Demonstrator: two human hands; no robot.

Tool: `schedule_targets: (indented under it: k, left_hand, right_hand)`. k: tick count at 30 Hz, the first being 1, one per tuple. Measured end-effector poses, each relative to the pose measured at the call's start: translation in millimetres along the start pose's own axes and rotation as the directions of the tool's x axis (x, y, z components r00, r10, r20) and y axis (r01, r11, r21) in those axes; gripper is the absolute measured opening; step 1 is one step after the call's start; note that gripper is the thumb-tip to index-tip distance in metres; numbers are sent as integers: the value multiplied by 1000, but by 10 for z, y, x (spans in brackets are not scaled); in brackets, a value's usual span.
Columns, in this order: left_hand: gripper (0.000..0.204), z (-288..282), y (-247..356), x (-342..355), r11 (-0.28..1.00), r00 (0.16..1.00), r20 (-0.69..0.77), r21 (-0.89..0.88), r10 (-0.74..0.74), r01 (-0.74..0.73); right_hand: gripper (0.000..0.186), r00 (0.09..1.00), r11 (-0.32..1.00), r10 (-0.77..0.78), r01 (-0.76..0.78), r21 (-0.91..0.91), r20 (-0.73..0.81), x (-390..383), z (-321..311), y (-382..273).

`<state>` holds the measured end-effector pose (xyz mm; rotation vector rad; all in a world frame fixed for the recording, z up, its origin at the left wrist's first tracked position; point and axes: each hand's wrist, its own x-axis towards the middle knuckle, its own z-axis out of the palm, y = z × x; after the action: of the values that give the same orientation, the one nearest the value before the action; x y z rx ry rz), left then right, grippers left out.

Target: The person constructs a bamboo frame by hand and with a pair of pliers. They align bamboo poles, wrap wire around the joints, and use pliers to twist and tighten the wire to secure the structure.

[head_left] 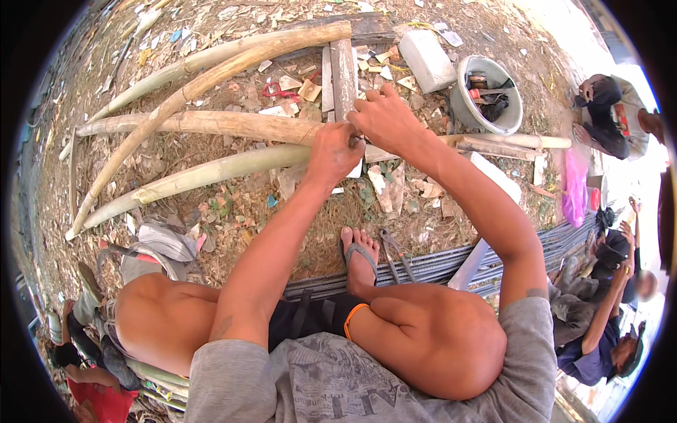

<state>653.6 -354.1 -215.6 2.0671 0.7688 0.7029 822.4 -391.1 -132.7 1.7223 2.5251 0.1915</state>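
My left hand (336, 153) is closed in a fist at the right end of a peeled bamboo pole (226, 125). Just right of it, my right hand (386, 120) is curled with its fingers pinched together, almost touching the left thumb. Whatever small thing lies between the fingers is hidden. Behind the hands a squared wooden post (344, 77) runs away from me. A paler bamboo pole (218, 171) passes below the left wrist, and a long curved pole (159, 116) crosses the others at the left.
A grey bucket (463, 113) with tools stands beyond my right hand, beside a white block (427, 61). Pincers (398, 254) lie by my sandalled foot (361, 257), near long metal rods (451, 259). A pink plastic bag (575, 187) lies right. Other people sit at right and lower left.
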Motion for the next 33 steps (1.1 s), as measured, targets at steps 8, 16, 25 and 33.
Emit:
schedule_targets:
  k: [8,16,25,33]
  left_hand:
    - [23,-11,-102,-3,997,999,18,-63,33,-32]
    - [20,-11,-158,123,997,996,84,-70,-39,45]
    - [43,-295,-208,482,990,889,439,20,-132,138]
    - [35,-304,-165,477,984,901,398,106,-171,140]
  right_hand:
    - [12,993,973,114,-113,200,4,-39,111,19]
    - [16,897,999,-40,42,-7,-440,-82,-104,-82]
    - [59,523,328,539,-852,407,660,-2306,544,-1200]
    - [53,535,390,290,-823,412,794,-3148,453,-2759]
